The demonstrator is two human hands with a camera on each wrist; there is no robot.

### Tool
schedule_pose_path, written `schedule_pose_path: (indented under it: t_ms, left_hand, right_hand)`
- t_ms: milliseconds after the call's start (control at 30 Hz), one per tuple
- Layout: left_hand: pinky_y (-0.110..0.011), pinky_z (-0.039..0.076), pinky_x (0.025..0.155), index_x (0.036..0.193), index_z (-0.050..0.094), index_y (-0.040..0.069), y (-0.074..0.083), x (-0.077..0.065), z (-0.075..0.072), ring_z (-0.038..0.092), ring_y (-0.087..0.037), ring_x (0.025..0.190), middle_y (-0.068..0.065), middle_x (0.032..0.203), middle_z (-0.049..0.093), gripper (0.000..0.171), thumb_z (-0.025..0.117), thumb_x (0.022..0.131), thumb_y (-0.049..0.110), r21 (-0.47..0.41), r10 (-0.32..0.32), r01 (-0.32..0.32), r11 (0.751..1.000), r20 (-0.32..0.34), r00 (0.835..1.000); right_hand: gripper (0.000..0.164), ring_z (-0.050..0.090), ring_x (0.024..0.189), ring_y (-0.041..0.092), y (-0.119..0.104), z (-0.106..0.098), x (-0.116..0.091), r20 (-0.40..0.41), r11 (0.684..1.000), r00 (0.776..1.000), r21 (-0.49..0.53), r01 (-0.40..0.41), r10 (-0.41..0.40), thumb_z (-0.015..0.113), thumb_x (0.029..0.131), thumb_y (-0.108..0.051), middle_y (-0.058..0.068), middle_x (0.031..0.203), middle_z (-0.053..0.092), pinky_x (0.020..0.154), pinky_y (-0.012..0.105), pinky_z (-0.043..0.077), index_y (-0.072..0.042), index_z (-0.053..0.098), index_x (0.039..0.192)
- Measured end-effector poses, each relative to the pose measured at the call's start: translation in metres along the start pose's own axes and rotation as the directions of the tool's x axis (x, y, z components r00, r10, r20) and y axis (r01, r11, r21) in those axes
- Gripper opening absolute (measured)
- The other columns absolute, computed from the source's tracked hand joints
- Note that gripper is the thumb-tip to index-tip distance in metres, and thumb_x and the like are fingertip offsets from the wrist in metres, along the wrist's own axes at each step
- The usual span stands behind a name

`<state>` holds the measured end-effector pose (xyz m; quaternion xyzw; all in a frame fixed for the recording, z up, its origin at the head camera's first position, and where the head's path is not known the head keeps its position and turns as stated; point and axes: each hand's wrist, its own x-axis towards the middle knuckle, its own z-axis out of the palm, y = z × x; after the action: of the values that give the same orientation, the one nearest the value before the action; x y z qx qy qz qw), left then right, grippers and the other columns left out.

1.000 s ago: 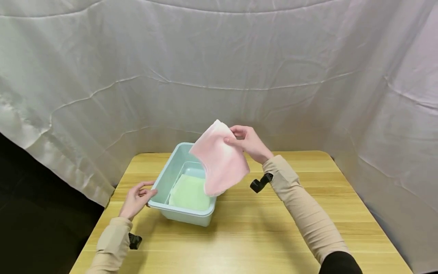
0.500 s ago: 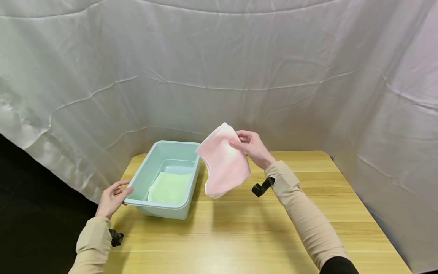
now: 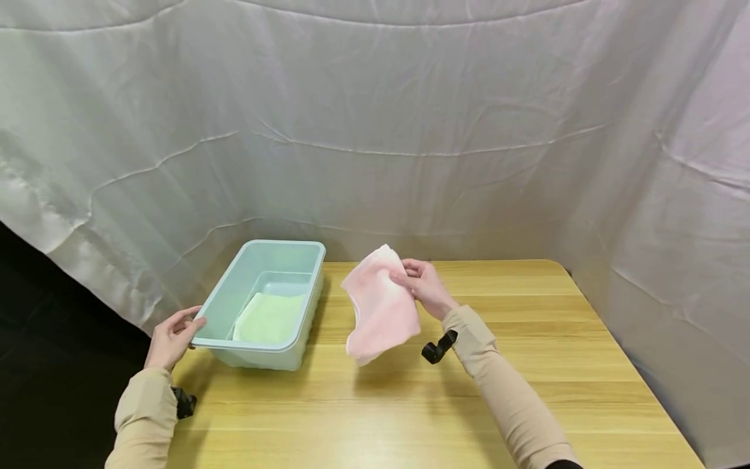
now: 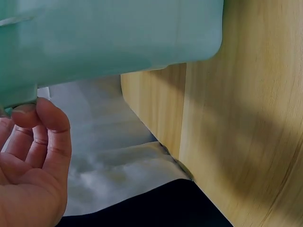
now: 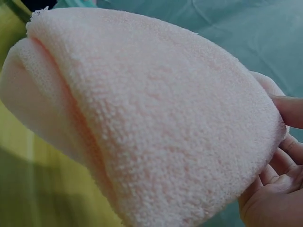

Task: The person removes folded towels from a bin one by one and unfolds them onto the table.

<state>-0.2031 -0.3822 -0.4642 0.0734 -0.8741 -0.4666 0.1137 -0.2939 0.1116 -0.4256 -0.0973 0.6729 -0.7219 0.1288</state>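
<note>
A light blue-green plastic basin (image 3: 301, 329) stands at the left of the table, its near left corner pinched at the rim by my left hand (image 3: 172, 339). In the left wrist view, the thumb and fingers of that hand (image 4: 40, 151) grip the rim's edge. Inside the basin lies a pale green cloth (image 3: 269, 319). To the right of it, my right hand (image 3: 428, 286) pinches a folded pink towel (image 3: 383, 306) by one side, and the towel hangs above the table. Its fuzzy pile and fold show up close in the right wrist view, where the towel (image 5: 165, 109) partly covers the fingers.
The wooden table (image 3: 498, 378) reaches to a grey curtain (image 3: 410, 117) behind and at the sides. A dark area (image 3: 53, 365) lies beyond the table's left edge. A black wrist camera (image 3: 439, 347) is strapped to the right sleeve.
My left hand and the basin with the green cloth have moved left, away from the pink towel. The right hand has lowered the towel closer to the table.
</note>
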Motion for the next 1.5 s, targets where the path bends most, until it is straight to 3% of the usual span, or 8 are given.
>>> schedule_pose_path:
  t_ms: [367, 500, 633, 767, 1000, 1233, 1367, 1500]
  left_hand:
    - [-0.016, 0.044, 0.061, 0.135, 0.06, 0.001, 0.008, 0.001, 0.006, 0.05, 0.007, 0.07, 0.004, 0.083, 0.063, 0.046, 0.063, 0.098, 0.029, 0.156, 0.019, -0.007, 0.988, -0.073, 0.997]
    - [-0.027, 0.042, 0.081, 0.138, 0.059, 0.003, 0.02, -0.001, 0.014, 0.056, -0.016, 0.093, -0.021, 0.114, 0.062, 0.047, 0.062, 0.097, 0.026, 0.183, 0.039, -0.009, 0.983, -0.16, 0.986]
    - [-0.041, 0.036, 0.091, 0.135, 0.06, 0.001, 0.042, -0.002, 0.03, 0.05, -0.039, 0.107, -0.028, 0.121, 0.057, 0.044, 0.065, 0.094, 0.015, 0.12, 0.134, -0.105, 0.987, -0.261, 0.956]
    - [-0.037, 0.037, 0.089, 0.129, 0.063, -0.002, 0.066, -0.001, 0.051, 0.051, -0.031, 0.102, -0.027, 0.112, 0.06, 0.04, 0.069, 0.09, 0.007, 0.075, 0.273, -0.263, 0.962, -0.292, 0.917]
    - [-0.021, 0.042, 0.089, 0.125, 0.065, -0.004, 0.099, -0.007, 0.088, 0.05, 0.002, 0.094, -0.026, 0.102, 0.064, 0.039, 0.071, 0.087, -0.001, -0.013, 0.44, -0.459, 0.889, -0.258, 0.86]
    - [-0.011, 0.044, 0.087, 0.123, 0.067, -0.002, 0.127, -0.023, 0.124, 0.058, -0.019, 0.091, -0.018, 0.095, 0.067, 0.037, 0.071, 0.086, -0.005, -0.081, 0.544, -0.563, 0.823, -0.175, 0.821]
    - [-0.022, 0.051, 0.083, 0.123, 0.067, -0.002, 0.134, -0.032, 0.146, 0.061, -0.026, 0.088, -0.015, 0.094, 0.067, 0.036, 0.07, 0.087, -0.005, -0.119, 0.582, -0.593, 0.796, -0.117, 0.805]
    - [-0.035, 0.056, 0.084, 0.125, 0.065, -0.003, 0.137, -0.041, 0.164, 0.063, -0.027, 0.09, -0.016, 0.097, 0.067, 0.036, 0.069, 0.089, -0.004, -0.178, 0.585, -0.581, 0.794, -0.036, 0.81]
  right_hand:
    - [0.046, 0.07, 0.086, 0.008, 0.072, -0.029, -0.012, -0.114, 0.991, 0.985, 0.056, -0.124, 0.13, 0.064, 0.099, -0.014, -0.007, 0.097, 0.074, 0.075, 0.026, 0.06, 0.006, 0.051, 0.138]
    - [0.049, 0.07, 0.083, 0.006, 0.091, -0.042, -0.019, -0.171, 0.985, 0.971, 0.075, -0.155, 0.166, 0.065, 0.098, -0.016, -0.009, 0.095, 0.073, 0.074, 0.024, 0.06, 0.007, 0.049, 0.138]
    - [0.045, 0.07, 0.079, 0.006, 0.105, -0.052, -0.024, -0.211, 0.98, 0.96, 0.108, -0.164, 0.184, 0.064, 0.098, -0.013, -0.01, 0.09, 0.073, 0.071, 0.024, 0.06, 0.007, 0.05, 0.136]
    - [0.039, 0.07, 0.078, 0.006, 0.112, -0.06, -0.029, -0.231, 0.98, 0.956, 0.126, -0.152, 0.178, 0.063, 0.098, -0.009, -0.009, 0.087, 0.074, 0.071, 0.023, 0.06, 0.008, 0.052, 0.132]
    - [0.044, 0.069, 0.076, 0.007, 0.123, -0.07, -0.036, -0.291, 0.982, 0.939, 0.092, -0.164, 0.184, 0.066, 0.096, -0.008, -0.008, 0.085, 0.073, 0.069, 0.024, 0.06, 0.011, 0.052, 0.132]
    - [0.049, 0.068, 0.074, 0.008, 0.131, -0.077, -0.042, -0.358, 0.968, 0.902, 0.017, -0.252, 0.241, 0.066, 0.096, -0.013, 0.0, 0.088, 0.071, 0.066, 0.026, 0.058, 0.007, 0.048, 0.136]
    - [0.055, 0.067, 0.079, 0.01, 0.129, -0.081, -0.05, -0.34, 0.946, 0.9, -0.077, -0.314, 0.272, 0.067, 0.097, -0.021, 0.011, 0.104, 0.072, 0.069, 0.027, 0.058, 0.003, 0.045, 0.141]
    - [0.052, 0.064, 0.077, 0.01, 0.126, -0.083, -0.057, -0.352, 0.93, 0.9, -0.16, -0.331, 0.26, 0.069, 0.094, -0.019, 0.012, 0.103, 0.072, 0.067, 0.026, 0.056, 0.003, 0.049, 0.137]
